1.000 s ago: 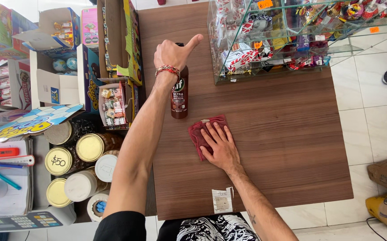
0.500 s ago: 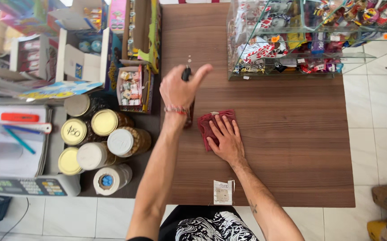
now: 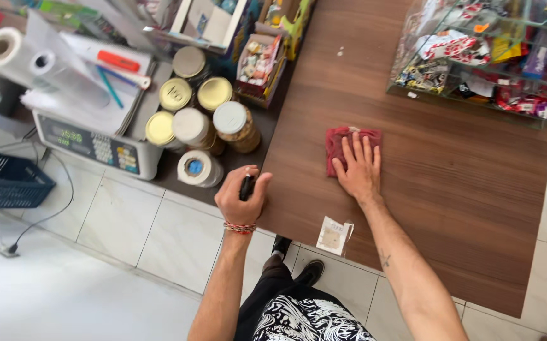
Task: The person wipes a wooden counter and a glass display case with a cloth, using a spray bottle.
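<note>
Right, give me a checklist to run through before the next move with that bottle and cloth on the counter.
1. Left hand has a firm hold on the dark bottle: ok, fingers wrapped round it.
2. Bottle cap shut: cannot tell, the hand hides most of it.
3. Right hand flat on the red cloth: ok.
4. Cloth fully on the wooden counter: ok.
5. Bottle clear of the jars: ok, it is at the counter's near edge, apart from them.
6. Small paper slip secure: not ok, it lies on the counter's very edge.

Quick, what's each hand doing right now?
Left hand: closed around a dark bottle.
Right hand: open, flat on a red cloth.
</note>
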